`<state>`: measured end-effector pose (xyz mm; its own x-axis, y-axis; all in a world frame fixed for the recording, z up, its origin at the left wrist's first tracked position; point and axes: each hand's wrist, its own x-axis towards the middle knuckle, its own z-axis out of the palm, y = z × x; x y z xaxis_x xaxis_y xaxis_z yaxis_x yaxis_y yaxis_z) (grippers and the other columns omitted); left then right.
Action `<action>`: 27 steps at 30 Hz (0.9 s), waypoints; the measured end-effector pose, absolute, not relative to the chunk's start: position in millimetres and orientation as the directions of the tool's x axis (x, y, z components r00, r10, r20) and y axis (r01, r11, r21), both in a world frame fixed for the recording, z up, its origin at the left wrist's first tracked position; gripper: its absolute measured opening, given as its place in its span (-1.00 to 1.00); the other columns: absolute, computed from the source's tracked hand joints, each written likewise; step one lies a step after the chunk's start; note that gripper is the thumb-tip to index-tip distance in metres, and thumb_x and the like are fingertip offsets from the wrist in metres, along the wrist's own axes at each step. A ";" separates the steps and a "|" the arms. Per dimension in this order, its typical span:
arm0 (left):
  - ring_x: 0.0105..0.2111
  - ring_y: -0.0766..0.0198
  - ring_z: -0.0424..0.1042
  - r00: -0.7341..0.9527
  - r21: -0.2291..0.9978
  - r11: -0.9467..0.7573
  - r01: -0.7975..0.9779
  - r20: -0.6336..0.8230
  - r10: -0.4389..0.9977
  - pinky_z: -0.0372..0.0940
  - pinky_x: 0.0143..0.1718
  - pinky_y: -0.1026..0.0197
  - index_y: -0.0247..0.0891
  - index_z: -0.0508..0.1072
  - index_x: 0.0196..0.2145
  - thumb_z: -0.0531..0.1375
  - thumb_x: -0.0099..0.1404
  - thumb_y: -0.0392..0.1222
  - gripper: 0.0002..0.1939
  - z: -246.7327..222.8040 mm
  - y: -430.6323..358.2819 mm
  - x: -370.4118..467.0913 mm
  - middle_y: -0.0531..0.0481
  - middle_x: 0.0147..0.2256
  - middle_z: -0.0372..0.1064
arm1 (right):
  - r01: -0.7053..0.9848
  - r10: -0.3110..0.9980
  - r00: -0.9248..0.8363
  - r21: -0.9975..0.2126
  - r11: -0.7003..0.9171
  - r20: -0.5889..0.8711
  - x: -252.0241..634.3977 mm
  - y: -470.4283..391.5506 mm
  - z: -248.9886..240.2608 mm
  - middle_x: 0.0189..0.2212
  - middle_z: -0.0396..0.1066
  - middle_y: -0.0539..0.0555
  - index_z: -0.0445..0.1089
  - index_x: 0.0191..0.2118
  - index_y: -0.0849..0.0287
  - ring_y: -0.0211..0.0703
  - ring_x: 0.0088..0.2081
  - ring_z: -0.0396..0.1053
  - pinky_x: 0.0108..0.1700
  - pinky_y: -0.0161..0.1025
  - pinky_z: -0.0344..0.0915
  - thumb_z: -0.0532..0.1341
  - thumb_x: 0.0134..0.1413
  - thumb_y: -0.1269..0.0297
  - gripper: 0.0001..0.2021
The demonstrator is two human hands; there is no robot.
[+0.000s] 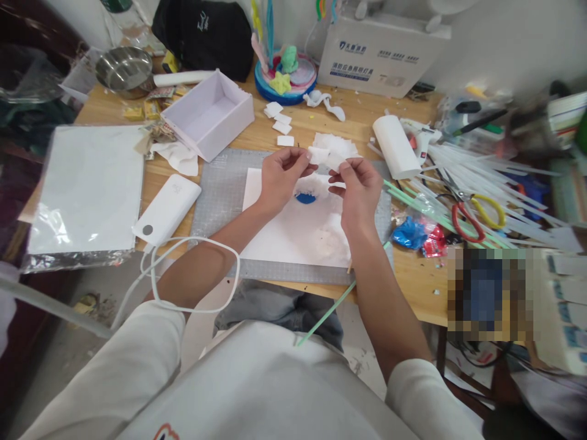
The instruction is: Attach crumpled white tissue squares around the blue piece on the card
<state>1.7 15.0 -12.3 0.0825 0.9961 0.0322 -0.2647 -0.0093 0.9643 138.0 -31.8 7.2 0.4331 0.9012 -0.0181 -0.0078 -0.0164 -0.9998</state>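
One thin white piece (327,159) — uneven-edged, soft-looking — pinched by left hand (283,175) and right hand (360,188) at opposite ends

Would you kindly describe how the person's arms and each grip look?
The left sleeve and right sleeve are short and off-white. The left forearm and right forearm are bare. The left grip and right grip are ungloved human hands. A white cable crosses before the left forearm.

A wooden tabletop (415,287) is backed by a pale wall (509,40); below its near edge, a light grey floor (365,351) is seen, dotted with scraps.
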 end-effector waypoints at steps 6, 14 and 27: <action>-0.35 0.36 0.60 0.001 0.960 -0.015 -0.279 0.015 1.000 0.51 -0.22 0.30 -0.28 0.48 -0.35 0.36 0.28 -0.05 -0.76 -10.3 20.7 -2.0 0.06 -0.39 0.51 | 0.569 0.926 0.316 -0.822 -0.010 0.208 168.8 -14.0 14.2 -0.45 0.42 -0.01 0.37 -0.39 0.10 -0.17 -0.36 0.41 -0.20 -0.14 0.40 0.21 0.14 0.29 -0.91; -0.41 0.40 0.58 0.024 0.943 0.035 -0.332 -0.028 0.999 0.51 -0.26 0.34 -0.30 0.50 -0.38 0.32 0.30 -0.25 -0.89 -8.4 17.7 1.4 0.09 -0.47 0.50 | 0.857 0.972 0.180 -0.510 -0.079 0.151 191.8 45.4 29.3 -0.40 0.53 0.13 0.44 -0.46 0.10 0.02 -0.23 0.47 -0.03 0.01 0.36 0.22 0.08 0.41 -0.87; -0.35 0.36 0.59 0.083 0.964 -0.048 -0.263 0.072 0.994 0.53 -0.19 0.26 -0.32 0.56 -0.32 0.32 0.31 -0.08 -0.79 -11.2 13.3 2.7 0.01 -0.40 0.55 | 0.800 0.872 0.076 -0.551 0.236 0.483 158.1 -13.3 19.2 -0.26 0.47 0.08 0.40 -0.16 0.06 -0.08 -0.21 0.42 -0.06 -0.02 0.42 0.20 0.20 0.26 -0.89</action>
<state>2.7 13.3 -11.2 0.0830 0.9939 0.0722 -0.2629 -0.0480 0.9636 158.1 -13.3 19.2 0.0755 0.8724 0.4828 0.8004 0.2358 -0.5512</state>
